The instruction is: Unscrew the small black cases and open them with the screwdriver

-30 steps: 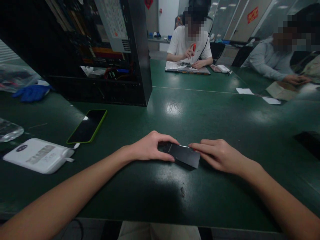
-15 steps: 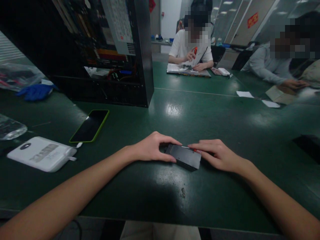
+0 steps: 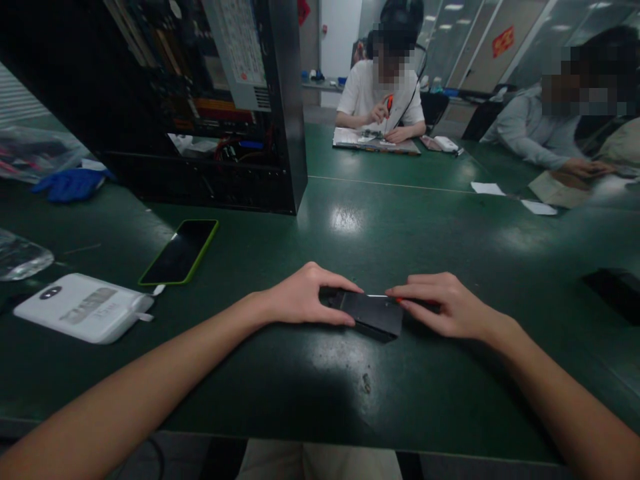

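A small black box-shaped part (image 3: 376, 315) lies on the green table in front of me. My left hand (image 3: 304, 297) grips its left end, thumb along the near side and fingers along the far side. At the part's far right edge, my right hand (image 3: 447, 305) is closed around a slim screwdriver (image 3: 399, 301); a bit of red handle shows at the fingertips. Its thin metal shaft points left along the part's far edge, and the tip is hidden near my left fingertips.
A large open computer case (image 3: 295, 133) stands at the back left. A green-edged phone (image 3: 181, 253) and a white power bank (image 3: 83, 308) lie on the left, beyond them a blue glove (image 3: 70, 185). A dark object (image 3: 615, 293) sits far right. Two people work across the table.
My right hand has shifted slightly right with the screwdriver, baring more of its shaft. The black part has tilted a little under my left hand, which stays in place.
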`<act>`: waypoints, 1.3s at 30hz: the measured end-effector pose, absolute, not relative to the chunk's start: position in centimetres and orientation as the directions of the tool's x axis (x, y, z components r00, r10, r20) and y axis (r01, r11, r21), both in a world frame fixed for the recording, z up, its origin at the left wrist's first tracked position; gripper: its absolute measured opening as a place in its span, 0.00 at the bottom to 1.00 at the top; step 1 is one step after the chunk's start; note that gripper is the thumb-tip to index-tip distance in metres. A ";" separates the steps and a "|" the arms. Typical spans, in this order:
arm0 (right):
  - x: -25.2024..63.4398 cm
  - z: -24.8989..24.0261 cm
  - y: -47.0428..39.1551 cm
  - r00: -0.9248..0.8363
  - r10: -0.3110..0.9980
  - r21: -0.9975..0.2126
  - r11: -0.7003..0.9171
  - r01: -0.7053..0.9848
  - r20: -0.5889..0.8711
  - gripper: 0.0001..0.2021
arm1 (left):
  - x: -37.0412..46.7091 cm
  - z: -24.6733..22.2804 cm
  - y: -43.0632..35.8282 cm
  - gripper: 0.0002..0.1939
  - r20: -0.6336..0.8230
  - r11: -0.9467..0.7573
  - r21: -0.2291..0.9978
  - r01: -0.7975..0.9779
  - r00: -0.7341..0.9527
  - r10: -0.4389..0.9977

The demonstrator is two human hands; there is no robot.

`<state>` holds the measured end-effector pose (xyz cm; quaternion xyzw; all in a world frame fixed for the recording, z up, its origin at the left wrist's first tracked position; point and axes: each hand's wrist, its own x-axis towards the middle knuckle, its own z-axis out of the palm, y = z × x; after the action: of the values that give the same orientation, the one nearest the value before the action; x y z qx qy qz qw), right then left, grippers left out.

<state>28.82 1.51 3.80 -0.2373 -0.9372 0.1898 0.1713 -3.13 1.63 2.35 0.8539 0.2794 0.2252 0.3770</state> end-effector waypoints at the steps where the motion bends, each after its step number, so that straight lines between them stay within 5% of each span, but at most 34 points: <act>1: 28.7 3.7 1.5 -0.831 0.506 -0.442 0.815 0.374 0.230 0.15 | -3.1 2.3 1.6 0.26 0.178 -0.558 0.773 0.303 0.740 0.649; 12: 28.6 3.3 1.6 -0.813 0.517 -0.514 0.790 0.334 0.268 0.13 | -3.2 2.4 1.8 0.24 0.230 -0.524 0.796 0.304 0.649 0.725; 16: 29.2 3.8 1.9 -0.779 0.548 -0.453 0.803 0.387 0.307 0.13 | -3.3 2.5 2.4 0.17 0.242 -0.426 0.835 0.348 0.462 0.853; 21: 29.6 3.8 2.3 -0.754 0.614 -0.307 0.782 0.542 0.234 0.15 | -3.7 2.2 3.3 0.22 0.263 -0.397 0.794 0.461 0.328 0.907; 25: 29.6 3.4 2.6 -0.717 0.675 -0.187 0.738 0.649 0.174 0.16 | -4.0 1.6 3.8 0.15 0.243 -0.373 0.796 0.477 0.312 0.919; 39: 26.9 2.5 1.9 -0.647 0.759 -0.104 0.651 0.752 0.073 0.17 | -4.6 0.1 4.8 0.08 0.359 -0.587 0.590 0.555 0.471 0.806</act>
<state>26.95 1.87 2.49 -0.4167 -0.9068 0.0318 0.0551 -4.57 4.79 0.14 0.8339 0.4078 0.3132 0.2005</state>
